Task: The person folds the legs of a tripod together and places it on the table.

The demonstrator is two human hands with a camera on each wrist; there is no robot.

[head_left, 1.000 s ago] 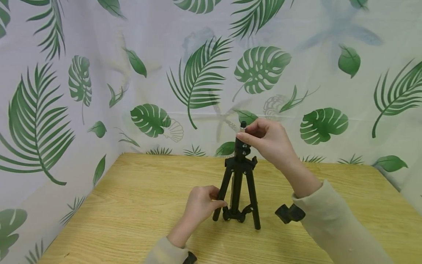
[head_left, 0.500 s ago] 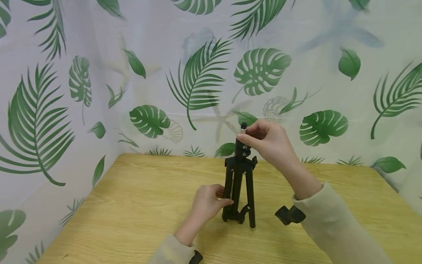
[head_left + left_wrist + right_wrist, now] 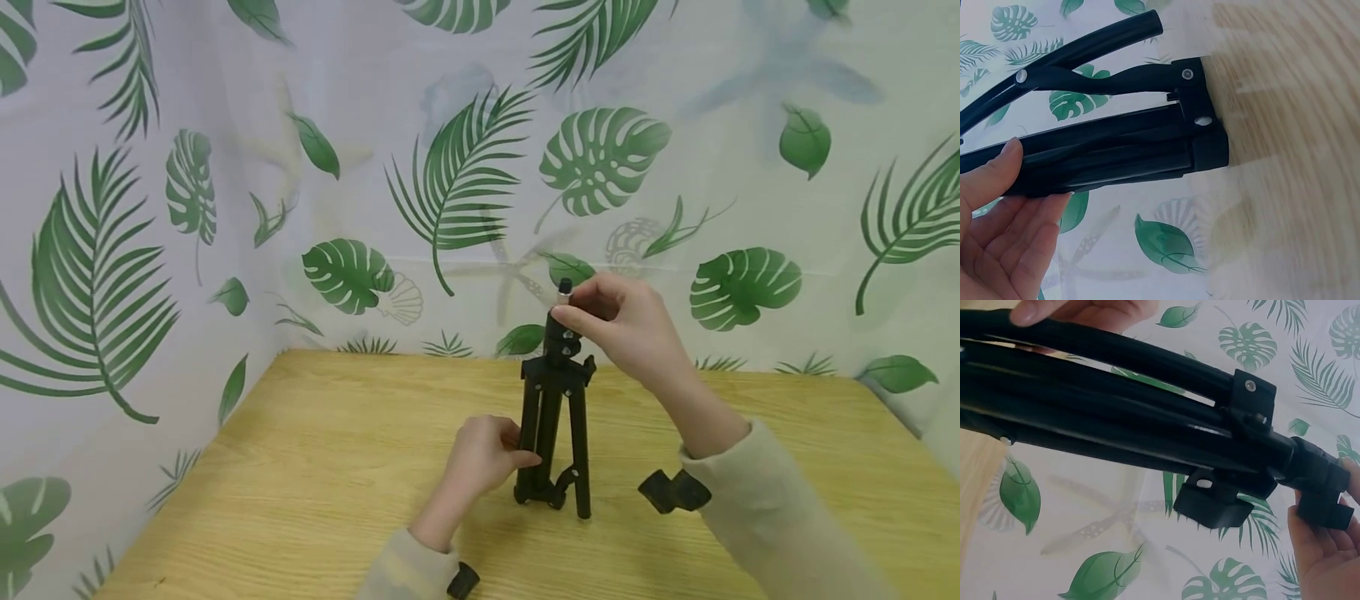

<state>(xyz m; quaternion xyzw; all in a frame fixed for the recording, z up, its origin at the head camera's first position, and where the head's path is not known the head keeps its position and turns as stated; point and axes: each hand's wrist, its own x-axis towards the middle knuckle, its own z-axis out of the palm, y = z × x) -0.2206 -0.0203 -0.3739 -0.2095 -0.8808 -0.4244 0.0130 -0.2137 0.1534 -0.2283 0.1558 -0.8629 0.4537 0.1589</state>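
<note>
A black tripod [image 3: 550,417] stands on the table, its left leg folded in against the centre column. The right leg [image 3: 579,442] is splayed slightly outward, and a brace still spans its gap in the left wrist view. My left hand [image 3: 483,454] pinches the folded leg low down, thumb on the near side and fingers behind. Up at the neck, just under the silver-and-black tip [image 3: 565,288], my right hand [image 3: 626,325] grips the tripod. In the right wrist view the fingers lie around a black collar [image 3: 1319,469] with a clamp, below which a knob [image 3: 1213,506] juts out.
The wooden table [image 3: 337,433] reaches back to a pale curtain [image 3: 480,183] printed with green leaves, which also runs along the left side. Dark wrist-camera mounts [image 3: 675,492] sit by the sleeves.
The left leg has swung inward to the centre column, with my left hand moving right along with it. The right leg also sits closer in. My right hand keeps its hold on the neck.
</note>
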